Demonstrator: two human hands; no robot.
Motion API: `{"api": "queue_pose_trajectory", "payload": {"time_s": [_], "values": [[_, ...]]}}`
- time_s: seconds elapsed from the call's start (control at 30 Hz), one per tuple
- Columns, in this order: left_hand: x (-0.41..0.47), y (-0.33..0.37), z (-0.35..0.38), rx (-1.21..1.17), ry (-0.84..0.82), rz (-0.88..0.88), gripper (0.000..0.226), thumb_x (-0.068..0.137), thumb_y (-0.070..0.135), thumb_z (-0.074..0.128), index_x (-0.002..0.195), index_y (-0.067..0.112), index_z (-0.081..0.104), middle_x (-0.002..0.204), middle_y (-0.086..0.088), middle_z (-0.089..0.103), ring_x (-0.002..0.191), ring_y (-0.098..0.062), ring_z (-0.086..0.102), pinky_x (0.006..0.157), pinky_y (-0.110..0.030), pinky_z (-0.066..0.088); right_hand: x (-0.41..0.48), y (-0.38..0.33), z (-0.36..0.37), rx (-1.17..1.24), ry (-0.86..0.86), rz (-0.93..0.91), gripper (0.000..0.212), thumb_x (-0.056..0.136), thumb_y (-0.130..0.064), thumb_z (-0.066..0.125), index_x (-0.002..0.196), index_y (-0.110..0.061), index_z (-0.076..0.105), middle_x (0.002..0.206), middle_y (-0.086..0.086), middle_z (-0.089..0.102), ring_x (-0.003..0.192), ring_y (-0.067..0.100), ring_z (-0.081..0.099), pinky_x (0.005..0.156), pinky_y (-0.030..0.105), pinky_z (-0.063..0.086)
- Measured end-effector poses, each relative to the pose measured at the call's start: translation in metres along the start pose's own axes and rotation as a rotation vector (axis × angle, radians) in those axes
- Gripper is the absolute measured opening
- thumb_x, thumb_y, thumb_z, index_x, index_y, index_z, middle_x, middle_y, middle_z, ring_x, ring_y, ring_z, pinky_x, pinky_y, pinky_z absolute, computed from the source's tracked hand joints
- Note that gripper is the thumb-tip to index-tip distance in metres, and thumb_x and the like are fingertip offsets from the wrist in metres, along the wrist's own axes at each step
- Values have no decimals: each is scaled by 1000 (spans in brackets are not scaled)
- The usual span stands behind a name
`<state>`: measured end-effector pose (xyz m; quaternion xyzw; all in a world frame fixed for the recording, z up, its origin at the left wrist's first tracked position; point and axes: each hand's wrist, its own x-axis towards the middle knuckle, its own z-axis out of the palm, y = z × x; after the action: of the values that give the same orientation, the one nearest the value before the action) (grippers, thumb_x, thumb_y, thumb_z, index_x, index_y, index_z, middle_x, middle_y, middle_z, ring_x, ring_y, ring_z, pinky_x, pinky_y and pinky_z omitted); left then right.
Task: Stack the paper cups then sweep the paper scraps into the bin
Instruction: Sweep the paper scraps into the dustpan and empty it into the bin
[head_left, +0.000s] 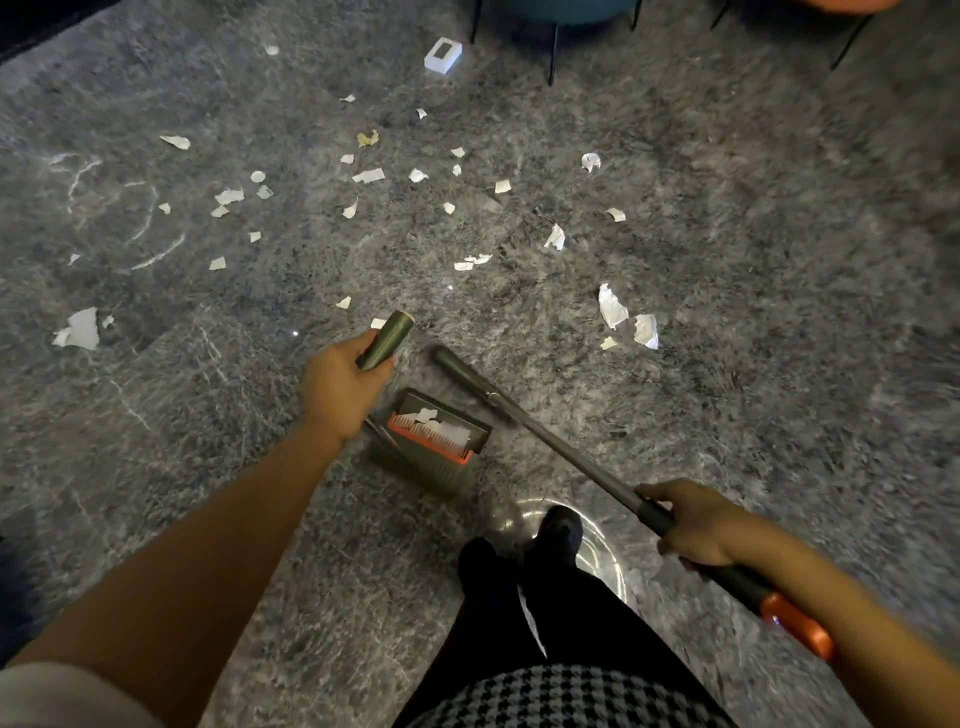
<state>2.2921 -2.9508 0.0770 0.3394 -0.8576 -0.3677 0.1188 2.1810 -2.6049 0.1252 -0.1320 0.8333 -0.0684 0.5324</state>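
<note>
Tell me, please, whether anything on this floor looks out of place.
Yes: torn paper scraps lie strewn across the floor, few yet in the dustpan, and a small white box lies by the chair legs.

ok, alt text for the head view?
A person stands on a grey marbled floor, left hand holding an upright dustpan handle, right hand holding a broom pole. The dustpan holds a few paper scraps; many more lie scattered ahead, with a small white box beyond.
</note>
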Motion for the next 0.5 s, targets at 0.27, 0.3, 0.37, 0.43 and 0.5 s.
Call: {"api": "queue_pose_trajectory", "payload": {"time_s": [0.27,0.3,0.37,0.43,0.5], "values": [[65,71,33,21,-127,117,39,85,27,69,122,18,64,91,-10,71,79,-28,66,75,-41,54,4,40,-37,232,195,64,71,80,3,60,144,-18,36,87,5,55,47,9,50,38,16,42],[75,79,40,20,-133,130,41,85,28,69,124,19,63,93,-9,71,81,-26,66,75,-38,54,8,45,-44,275,216,74,71,79,4,60,143,-17,38,83,5,57,45,11,51,37,18,42],[98,95,57,37,-134,171,42,84,29,69,125,19,62,96,-7,71,83,-24,66,71,-31,50,19,56,-64,337,260,95,68,79,6,59,141,-17,41,69,5,57,39,13,53,35,20,42],[121,113,74,46,-124,229,42,83,27,71,123,16,63,96,-8,71,83,-25,67,69,-28,46,32,67,-87,383,297,120,67,79,6,59,140,-17,42,66,7,58,38,15,54,35,22,43],[145,131,92,49,-134,271,43,83,23,72,123,13,63,99,-11,72,85,-27,67,73,-33,52,45,81,-110,435,317,143,67,80,6,58,141,-16,40,71,11,59,39,16,54,36,24,45]]}}
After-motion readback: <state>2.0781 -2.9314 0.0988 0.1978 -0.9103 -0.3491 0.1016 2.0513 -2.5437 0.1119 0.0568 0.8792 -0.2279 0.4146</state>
